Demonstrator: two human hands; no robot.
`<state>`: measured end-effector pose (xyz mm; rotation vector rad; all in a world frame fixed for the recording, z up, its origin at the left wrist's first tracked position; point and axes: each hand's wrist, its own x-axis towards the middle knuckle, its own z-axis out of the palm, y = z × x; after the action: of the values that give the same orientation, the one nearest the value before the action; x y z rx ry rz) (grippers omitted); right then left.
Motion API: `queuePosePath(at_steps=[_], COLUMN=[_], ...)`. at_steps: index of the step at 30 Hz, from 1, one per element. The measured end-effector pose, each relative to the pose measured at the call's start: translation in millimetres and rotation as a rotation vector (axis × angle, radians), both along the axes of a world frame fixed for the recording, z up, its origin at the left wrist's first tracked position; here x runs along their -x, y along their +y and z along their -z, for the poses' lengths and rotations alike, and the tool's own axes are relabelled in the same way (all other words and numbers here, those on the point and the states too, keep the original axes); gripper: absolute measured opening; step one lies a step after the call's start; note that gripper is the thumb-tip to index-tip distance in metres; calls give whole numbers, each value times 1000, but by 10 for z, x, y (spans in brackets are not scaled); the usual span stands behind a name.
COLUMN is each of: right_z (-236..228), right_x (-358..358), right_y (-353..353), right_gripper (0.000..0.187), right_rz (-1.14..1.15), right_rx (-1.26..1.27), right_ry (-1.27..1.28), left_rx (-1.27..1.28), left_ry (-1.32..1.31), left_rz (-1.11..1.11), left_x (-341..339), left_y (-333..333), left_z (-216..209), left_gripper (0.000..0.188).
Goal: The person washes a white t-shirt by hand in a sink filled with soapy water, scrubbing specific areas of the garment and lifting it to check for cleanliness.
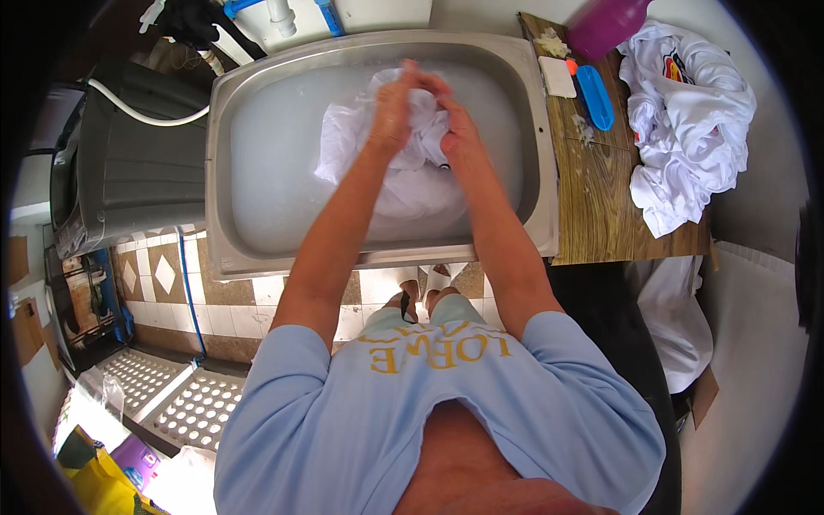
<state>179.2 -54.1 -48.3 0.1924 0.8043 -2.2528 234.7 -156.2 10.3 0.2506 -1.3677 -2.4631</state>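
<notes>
A white garment (343,137) lies bunched in cloudy water in a steel sink (541,189); its lower part spreads under the surface. My left hand (393,112) is on the left side of the bunched cloth, seen edge-on, a little blurred at the fingertips. On the other side my right hand (459,127) curls its fingers over toward the left one. The two hands meet at the far end, with a fold of the wet cloth gripped between them. Their palms and part of the cloth are hidden.
To the right, a wood-patterned counter (601,206) bears a blue brush (595,97), a pale square block (557,77), a purple container (605,30) and a pile of white shirts (687,120). A dark grey appliance (146,163) with a white hose (146,113) stands left of the sink.
</notes>
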Motion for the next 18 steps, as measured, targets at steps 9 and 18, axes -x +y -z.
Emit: queuePosePath(at_steps=[9,18], right_z=[-165,349], right_x=[-353,8], right_y=[-152,70], right_gripper=[29,37], right_rz=[-10,-98], right_rx=[-241,374], right_ry=[598,61], left_rx=[1011,1142], left_ry=[-146,390], left_rz=[-392,-450], left_x=[249,322], left_y=[19,330], left_z=[290,483], left_gripper=[39,33])
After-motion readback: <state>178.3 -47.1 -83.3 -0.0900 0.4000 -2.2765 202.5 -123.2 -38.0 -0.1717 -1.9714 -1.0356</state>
